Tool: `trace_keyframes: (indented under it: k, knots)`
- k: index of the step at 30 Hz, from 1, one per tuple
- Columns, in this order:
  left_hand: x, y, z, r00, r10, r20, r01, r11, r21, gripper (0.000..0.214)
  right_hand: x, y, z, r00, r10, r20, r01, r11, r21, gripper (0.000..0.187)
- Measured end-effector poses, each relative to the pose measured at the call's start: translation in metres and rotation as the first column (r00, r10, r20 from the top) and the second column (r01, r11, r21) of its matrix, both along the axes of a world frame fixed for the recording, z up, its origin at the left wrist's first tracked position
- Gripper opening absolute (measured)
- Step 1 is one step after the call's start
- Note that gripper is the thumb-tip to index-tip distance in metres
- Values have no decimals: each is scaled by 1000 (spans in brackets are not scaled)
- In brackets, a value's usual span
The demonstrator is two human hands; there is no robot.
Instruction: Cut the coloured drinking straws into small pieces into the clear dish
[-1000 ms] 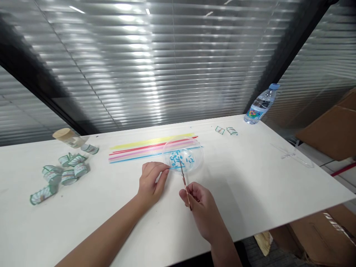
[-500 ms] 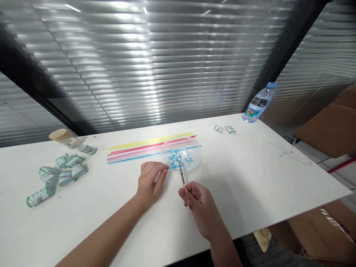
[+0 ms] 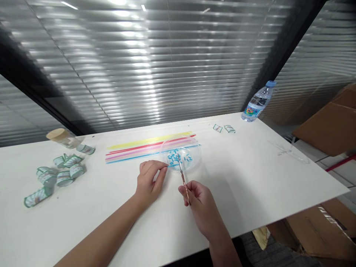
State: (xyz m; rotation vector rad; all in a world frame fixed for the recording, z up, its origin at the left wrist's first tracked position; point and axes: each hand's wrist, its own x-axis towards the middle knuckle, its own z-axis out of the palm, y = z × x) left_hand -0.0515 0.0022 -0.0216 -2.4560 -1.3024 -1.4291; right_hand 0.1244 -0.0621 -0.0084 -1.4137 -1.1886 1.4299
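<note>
Pinched in my left hand [image 3: 151,180] is a thin blue straw [image 3: 172,165], its free end reaching over a clear plastic bowl [image 3: 196,157]. Short cut blue straw pieces [image 3: 174,156] lie scattered in the bowl. My right hand [image 3: 198,196] grips a pair of scissors [image 3: 183,177] with copper-coloured handles, seen nearly edge-on. Their blades point away from me over the bowl, by the end of the straw. Whether the blades touch the straw I cannot tell. Long yellow [image 3: 150,139], red, pink and blue straws lie in rows behind my left hand, partly behind the bowl.
Several green-and-white wrapped rolls [image 3: 64,178] lie at the left, near a jar [image 3: 63,138] with a wooden lid. Two small packets [image 3: 229,129] and a water bottle [image 3: 258,102] are at the back right. Clear plastic pieces [image 3: 287,152] rest near the right edge. Cardboard boxes [image 3: 319,230] stand beyond it.
The whole view has shifted slightly left and up. Both hands keep nearly the same places around the bowl, still holding the straw and the scissors.
</note>
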Motion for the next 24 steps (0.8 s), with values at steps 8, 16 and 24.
trace_keyframes:
  k: [8, 16, 24]
  knots:
    - [0, 1, -1, 1000, 1, 17, -1, 1000, 13, 15, 1, -2, 6, 998, 48, 35, -46, 998, -40, 45]
    - [0, 1, -2, 1000, -5, 3, 5, 1000, 10, 16, 1, -3, 9, 996, 68, 64, -66, 998, -25, 47]
    - [-1, 1, -4, 999, -49, -24, 49, 999, 4, 17, 1, -3, 8, 995, 85, 49, -84, 996, -28, 45]
